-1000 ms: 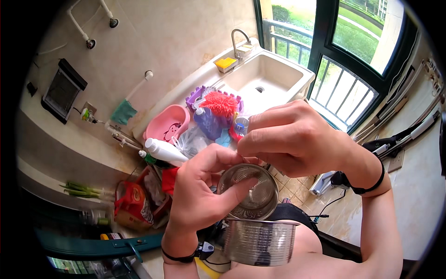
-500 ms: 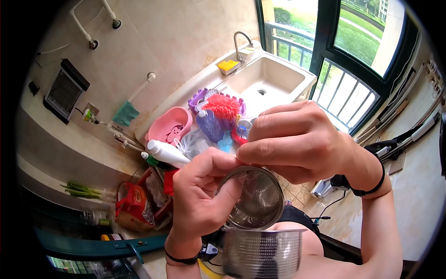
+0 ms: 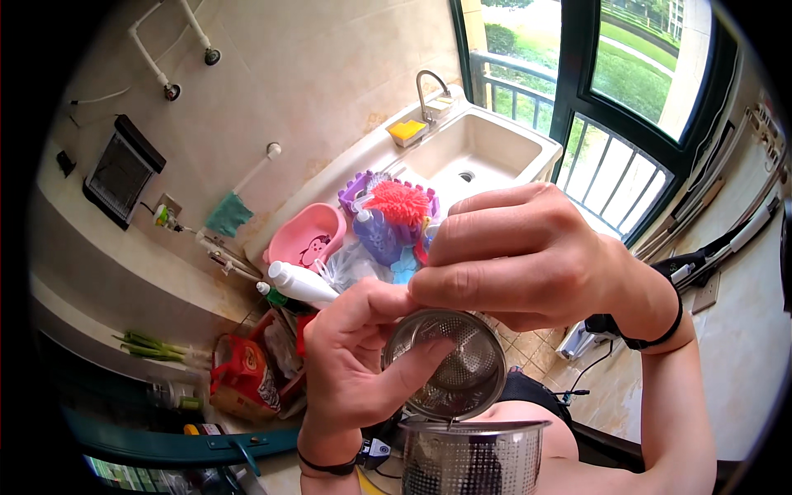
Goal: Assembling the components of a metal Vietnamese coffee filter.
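Observation:
A shiny perforated metal strainer basket (image 3: 471, 459) hangs low in front of me, with its round perforated lid (image 3: 474, 384) tilted up above it. The two meet at the basket's back rim. My left hand (image 3: 363, 363) is closed on the lid, its thumb lying across the lid's face and its other fingers partly hidden. Above the lid's upper rim my right hand (image 3: 528, 256) is closed in a pinch, fingertips touching my left index finger. Whatever lies between those right fingertips is hidden. Dark contents show through the basket's holes, too unclear to name.
Beyond my hands stand a white sink (image 3: 503, 148) with a yellow sponge (image 3: 407, 132), a pink basin (image 3: 307, 235), a white bottle (image 3: 301, 282), a blue-purple bottle (image 3: 377, 239) and a red fuzzy cloth (image 3: 400, 202). A red bag (image 3: 243, 371) and green onions (image 3: 153, 345) lie left.
The strainer basket has moved slightly down, and its lid shows a little lower. My left thumb reaches further across the lid, and my right fingertips have shifted slightly left.

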### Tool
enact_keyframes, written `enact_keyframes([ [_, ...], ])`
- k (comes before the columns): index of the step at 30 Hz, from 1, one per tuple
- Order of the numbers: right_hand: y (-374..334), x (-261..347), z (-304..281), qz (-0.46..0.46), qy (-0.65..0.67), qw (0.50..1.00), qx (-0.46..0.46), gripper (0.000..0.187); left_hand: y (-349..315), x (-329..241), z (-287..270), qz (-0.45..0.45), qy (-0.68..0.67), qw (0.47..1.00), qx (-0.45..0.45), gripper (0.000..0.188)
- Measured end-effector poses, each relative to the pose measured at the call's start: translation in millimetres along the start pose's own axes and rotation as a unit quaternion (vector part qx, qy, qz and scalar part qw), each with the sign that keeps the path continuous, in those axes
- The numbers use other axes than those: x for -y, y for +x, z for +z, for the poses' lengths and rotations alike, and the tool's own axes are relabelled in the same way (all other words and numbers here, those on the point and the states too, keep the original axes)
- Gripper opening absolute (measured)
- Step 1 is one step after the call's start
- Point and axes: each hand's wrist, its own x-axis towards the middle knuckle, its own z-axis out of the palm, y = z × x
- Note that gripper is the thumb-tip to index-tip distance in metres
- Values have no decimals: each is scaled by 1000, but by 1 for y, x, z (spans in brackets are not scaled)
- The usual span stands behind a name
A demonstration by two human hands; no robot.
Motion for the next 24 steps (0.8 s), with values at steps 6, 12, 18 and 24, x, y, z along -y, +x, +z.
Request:
enact_keyframes([
  [6, 9, 1, -12, -26, -34, 999, -3, 21, 5, -7, -2, 13, 29, 999, 24, 42],
  [12, 16, -5, -14, -49, -76, 996, -27, 25, 11, -13, 10, 6, -10, 1000, 18, 47],
  [18, 18, -7, -15, -38, -96, 994, -31, 24, 12, -7, 15, 59, 0, 998, -34, 48],
  [24, 19, -8, -14, -41, -92, 994, -39, 26, 13, -7, 18, 87, 26, 994, -58, 40],
])
